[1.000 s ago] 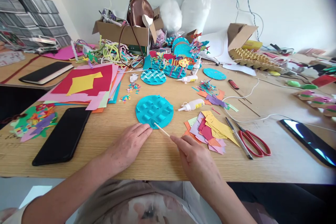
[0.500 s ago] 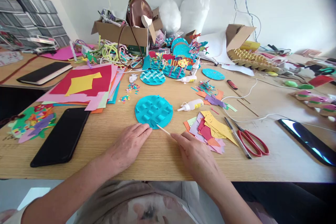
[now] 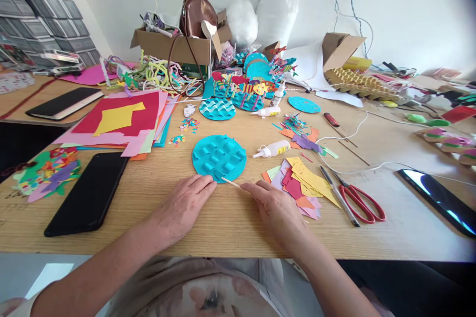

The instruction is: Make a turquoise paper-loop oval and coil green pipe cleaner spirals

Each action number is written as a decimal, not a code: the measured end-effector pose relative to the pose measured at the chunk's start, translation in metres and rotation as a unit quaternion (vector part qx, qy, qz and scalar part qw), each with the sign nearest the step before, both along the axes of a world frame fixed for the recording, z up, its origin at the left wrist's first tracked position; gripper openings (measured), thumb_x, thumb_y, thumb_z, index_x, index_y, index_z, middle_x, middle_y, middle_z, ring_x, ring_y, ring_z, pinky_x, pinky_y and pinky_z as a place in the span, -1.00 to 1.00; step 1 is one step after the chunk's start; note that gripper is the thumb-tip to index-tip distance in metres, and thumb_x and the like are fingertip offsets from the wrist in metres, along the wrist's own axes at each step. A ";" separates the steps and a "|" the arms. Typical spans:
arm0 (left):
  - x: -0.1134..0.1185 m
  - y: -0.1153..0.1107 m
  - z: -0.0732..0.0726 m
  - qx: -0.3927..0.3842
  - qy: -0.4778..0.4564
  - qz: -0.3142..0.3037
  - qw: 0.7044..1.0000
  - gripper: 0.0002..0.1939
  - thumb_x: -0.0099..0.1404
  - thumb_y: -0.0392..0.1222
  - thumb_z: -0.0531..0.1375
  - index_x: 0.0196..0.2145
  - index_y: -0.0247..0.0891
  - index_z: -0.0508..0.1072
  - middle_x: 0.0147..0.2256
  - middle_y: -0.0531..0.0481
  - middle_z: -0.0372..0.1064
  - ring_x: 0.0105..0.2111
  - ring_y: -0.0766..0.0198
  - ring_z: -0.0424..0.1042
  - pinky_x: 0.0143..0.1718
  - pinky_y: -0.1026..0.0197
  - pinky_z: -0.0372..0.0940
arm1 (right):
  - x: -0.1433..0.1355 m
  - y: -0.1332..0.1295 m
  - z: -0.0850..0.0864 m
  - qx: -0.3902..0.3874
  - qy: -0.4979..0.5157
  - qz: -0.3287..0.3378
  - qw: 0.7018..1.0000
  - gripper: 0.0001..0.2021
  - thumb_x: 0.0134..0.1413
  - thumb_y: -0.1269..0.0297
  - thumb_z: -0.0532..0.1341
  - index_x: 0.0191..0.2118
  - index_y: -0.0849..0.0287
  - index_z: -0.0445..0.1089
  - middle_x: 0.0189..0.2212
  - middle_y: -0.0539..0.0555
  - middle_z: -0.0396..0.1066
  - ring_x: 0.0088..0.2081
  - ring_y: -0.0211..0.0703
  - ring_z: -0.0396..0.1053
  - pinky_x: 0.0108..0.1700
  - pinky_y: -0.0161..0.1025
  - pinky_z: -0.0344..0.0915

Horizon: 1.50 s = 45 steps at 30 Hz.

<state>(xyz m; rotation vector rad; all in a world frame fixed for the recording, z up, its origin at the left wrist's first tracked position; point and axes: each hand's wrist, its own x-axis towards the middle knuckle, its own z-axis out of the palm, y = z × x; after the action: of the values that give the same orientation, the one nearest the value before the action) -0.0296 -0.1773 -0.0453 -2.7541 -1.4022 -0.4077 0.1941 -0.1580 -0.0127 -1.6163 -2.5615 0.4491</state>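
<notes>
While our right hand (image 3: 277,208) grasps a thin pale stick (image 3: 231,183) at its fingertips, our left hand (image 3: 182,208) lays its fingers straight, tips at the near rim of a turquoise disc (image 3: 220,157); we cannot tell whether its hidden thumb grips. Projecting past our right fingertips, the stick slants from near right to far left, its tip at the disc's near edge. Round and studded with raised, curved loops, the disc lies flat on the wooden table (image 3: 230,228). Right of it we see a white glue bottle (image 3: 277,148); farther off, a wavy-striped disc (image 3: 216,108).
</notes>
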 end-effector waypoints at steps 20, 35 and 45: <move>0.003 0.001 0.006 0.015 0.010 -0.001 1.000 -0.58 0.27 -0.47 -0.14 -0.01 -0.43 0.35 -0.06 -0.23 0.35 -0.07 0.10 0.31 -0.05 0.00 0.30 | 0.003 0.002 -0.001 -0.020 0.046 -0.014 0.999 -0.62 0.12 0.53 -0.06 -0.07 0.08 0.36 -0.25 0.09 0.40 -0.26 -0.12 0.38 -0.34 -0.29 0.18; 0.000 -0.001 -0.001 -0.006 -0.002 0.034 0.999 -0.58 0.28 -0.45 -0.12 0.02 -0.29 0.32 0.01 -0.14 0.28 -0.02 0.16 0.27 0.00 0.06 0.26 | 0.003 -0.016 0.003 -0.019 0.055 -0.019 0.998 -0.57 0.05 0.58 -0.07 -0.05 0.10 0.36 -0.27 0.11 0.40 -0.27 -0.14 0.38 -0.32 -0.30 0.18; -0.002 -0.002 0.000 -0.014 -0.025 0.027 0.999 -0.52 0.22 -0.53 -0.13 0.01 -0.32 0.33 -0.02 -0.16 0.31 -0.03 0.19 0.30 0.02 0.08 0.27 | 0.016 -0.025 0.011 -0.004 0.141 -0.063 0.988 -0.66 0.11 0.47 -0.06 -0.11 0.10 0.37 -0.29 0.08 0.38 -0.31 -0.18 0.37 -0.33 -0.29 0.19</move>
<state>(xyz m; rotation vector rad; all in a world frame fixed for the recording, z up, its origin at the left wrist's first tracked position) -0.0315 -0.1793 -0.0450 -2.7390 -1.5009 -0.4610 0.2099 -0.1832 -0.0019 -1.5759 -2.2416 0.6275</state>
